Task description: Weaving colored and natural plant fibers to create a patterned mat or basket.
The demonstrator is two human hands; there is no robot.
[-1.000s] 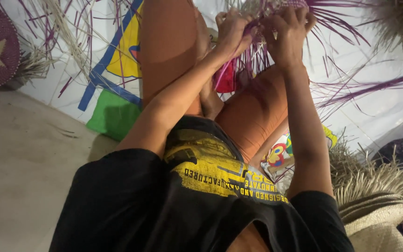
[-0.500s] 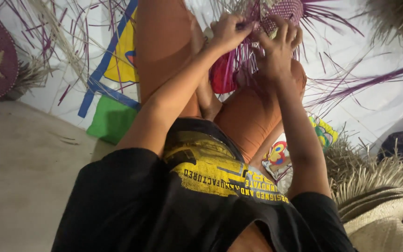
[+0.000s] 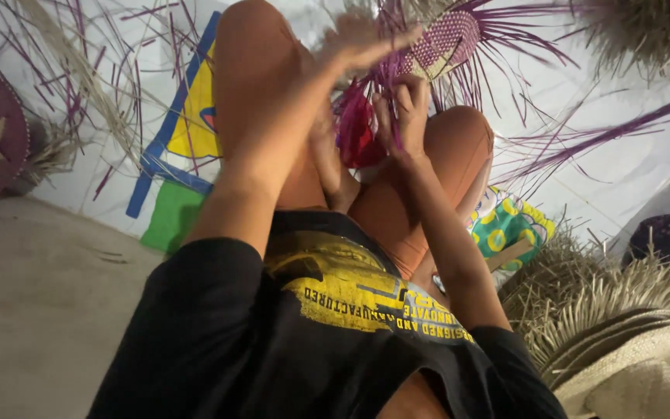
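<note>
1. Left hand (image 3: 366,43), blurred, fingers stretched flat, touches purple strands (image 3: 385,77).
2. Right hand (image 3: 403,112) pinches those strands.
3. Woven piece (image 3: 447,39) sits far, above the knees (image 3: 459,132).

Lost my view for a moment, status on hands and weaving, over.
Left hand open, blurred, fingers out. Right hand shut on purple strands. Woven piece above the knees; loose strands spread around it.

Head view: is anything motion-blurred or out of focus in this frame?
Head view: the left hand is smeared by motion blur near the purple woven piece; the right hand and the straw hats are fairly sharp; lighting is soft, without glare.
</note>
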